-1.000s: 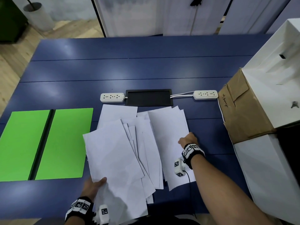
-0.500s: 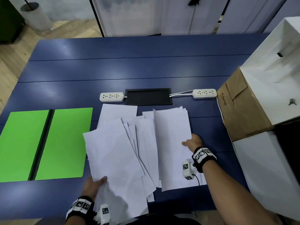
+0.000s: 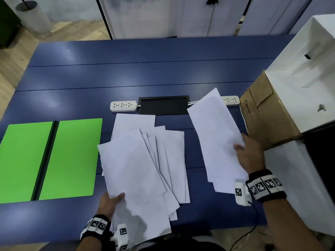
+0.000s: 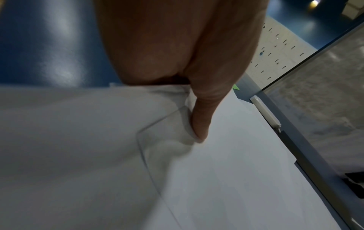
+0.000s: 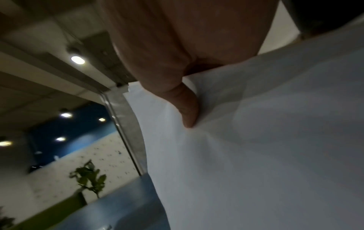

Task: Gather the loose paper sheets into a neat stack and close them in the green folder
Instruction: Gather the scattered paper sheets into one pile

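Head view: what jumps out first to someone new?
The open green folder lying flat at the table's left, bright against the blue table. Next, the fanned mess of white sheets in the middle, with the left hand pinching their near corner. The right hand holds a few sheets lifted apart at the right, by the cardboard box.

— From my screen: what colours?
— I see a bright green folder with a black spine, white paper sheets, a navy table.
— Wrists?
— Black bands carrying black-and-white square markers; brown cardboard box.
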Motion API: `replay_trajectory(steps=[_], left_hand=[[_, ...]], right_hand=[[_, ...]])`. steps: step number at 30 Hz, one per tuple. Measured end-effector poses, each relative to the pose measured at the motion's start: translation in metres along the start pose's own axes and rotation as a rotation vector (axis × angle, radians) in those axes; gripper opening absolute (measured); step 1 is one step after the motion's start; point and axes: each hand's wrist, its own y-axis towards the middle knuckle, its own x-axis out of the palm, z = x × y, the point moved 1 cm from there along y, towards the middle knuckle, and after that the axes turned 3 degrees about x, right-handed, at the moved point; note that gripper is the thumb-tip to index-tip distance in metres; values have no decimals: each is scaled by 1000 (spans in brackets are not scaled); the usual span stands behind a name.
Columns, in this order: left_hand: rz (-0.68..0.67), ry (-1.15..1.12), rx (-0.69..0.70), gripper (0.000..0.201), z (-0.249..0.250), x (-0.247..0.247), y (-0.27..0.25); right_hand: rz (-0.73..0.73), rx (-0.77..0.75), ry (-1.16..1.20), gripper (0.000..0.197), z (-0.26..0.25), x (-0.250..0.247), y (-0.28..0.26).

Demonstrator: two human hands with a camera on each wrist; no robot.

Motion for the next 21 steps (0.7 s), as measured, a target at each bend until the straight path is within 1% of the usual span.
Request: replay_trajectory(steps=[2,5,8,10,12,14,15,17,19,20,21], left_hand=[[-8,3,15,29,3,1,-6],[-37,-20,13,32,5,1,-9],[-38,-46,-4,39,5,-1,-8],[-59,-72,-18,41,9,0,-10],[-45,-86,-31,32,13,0,-12],[-22,-72,-28,29,12,1,-8],[-11,-64,-29,29,13,1,-9],[7,-69,-41,33,16,3,-10],[19,-84,-79,50,19,3,-11],[40,-113,-107,62,18,0,-9],[49,-157,-132,79,17,0,-5]], right_hand=[[-17,-90,24,21,-26,-16,-13],[-123,-178,95,26,-70,-30,-35],[-246,-267,310,32,-108,-19,-55],[-374,-265,531,40,-122,6,-63],[-517,-201,688,45,-125,47,-66],[-661,-87,774,50,-120,99,-72],[-725,-31,764,53,-115,126,-76],[-771,62,648,57,-99,172,-87],[-742,159,493,50,-79,201,-98],[-708,213,446,43,-72,210,-104],[-661,262,413,38,-68,217,-109]])
